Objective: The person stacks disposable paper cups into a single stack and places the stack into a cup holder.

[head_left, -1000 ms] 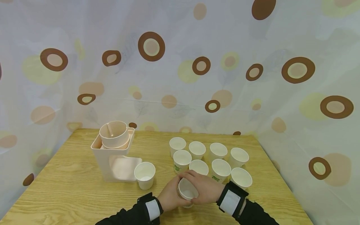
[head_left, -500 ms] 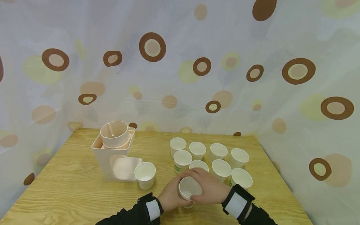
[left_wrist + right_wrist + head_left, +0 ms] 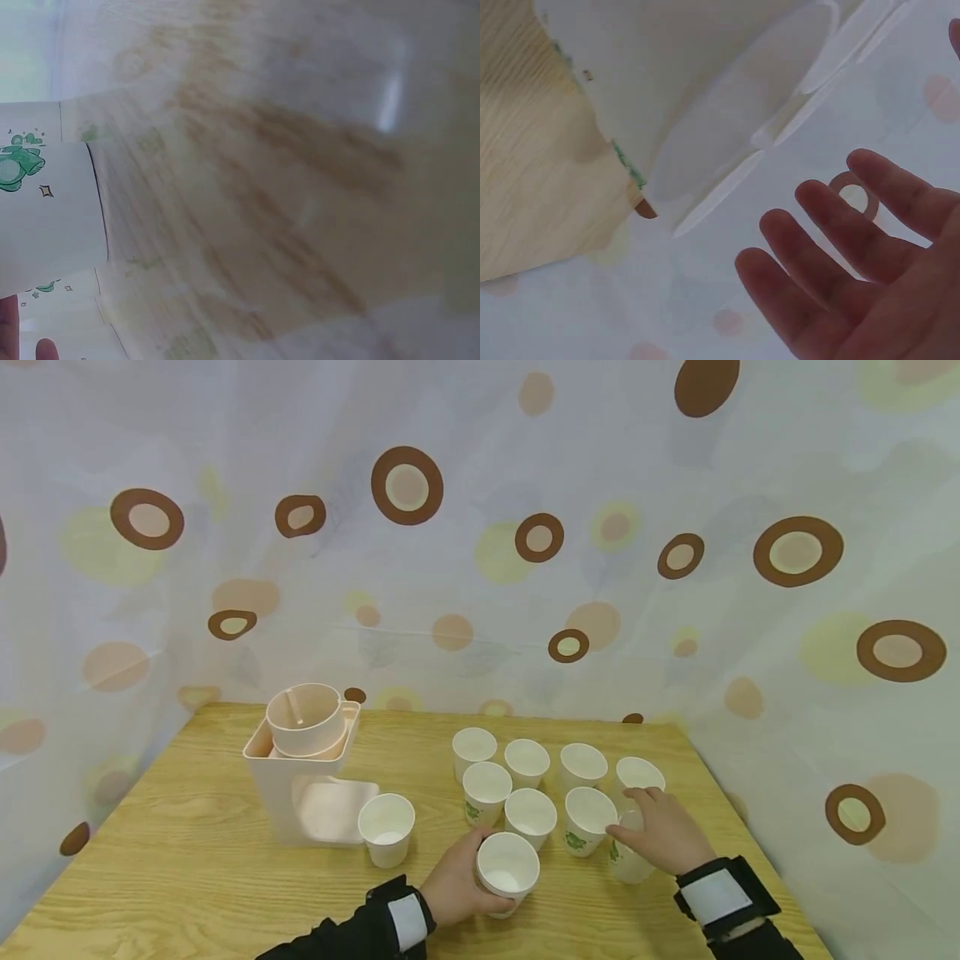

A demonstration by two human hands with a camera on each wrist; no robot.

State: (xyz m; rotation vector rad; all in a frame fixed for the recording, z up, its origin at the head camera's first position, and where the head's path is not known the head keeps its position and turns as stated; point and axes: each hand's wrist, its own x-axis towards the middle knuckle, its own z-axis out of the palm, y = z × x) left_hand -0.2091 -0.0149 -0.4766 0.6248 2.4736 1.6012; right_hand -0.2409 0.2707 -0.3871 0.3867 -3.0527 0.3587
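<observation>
My left hand (image 3: 459,883) grips white paper cups (image 3: 508,864) near the front middle of the table, one apparently nested in another. Their mouth faces up. My right hand (image 3: 666,832) hovers over the front right paper cup (image 3: 628,862), covering part of its rim. In the right wrist view its fingers (image 3: 832,274) are spread and apart from the large white cup (image 3: 697,82). Behind my hands several more paper cups (image 3: 588,810) stand upright in two rows, some with green prints. In the left wrist view, a printed cup (image 3: 49,217) shows at the left edge.
At the left stands a pale pink plastic holder (image 3: 279,789) with a round cup-like piece (image 3: 303,720) in its top. Beside its tray is a lone paper cup (image 3: 386,827). A patterned curtain (image 3: 450,577) hangs behind the wooden table (image 3: 187,877).
My right hand has let go of the cups in my left hand and moved right, over the front right cup. The left hand stays in place, holding its cups.
</observation>
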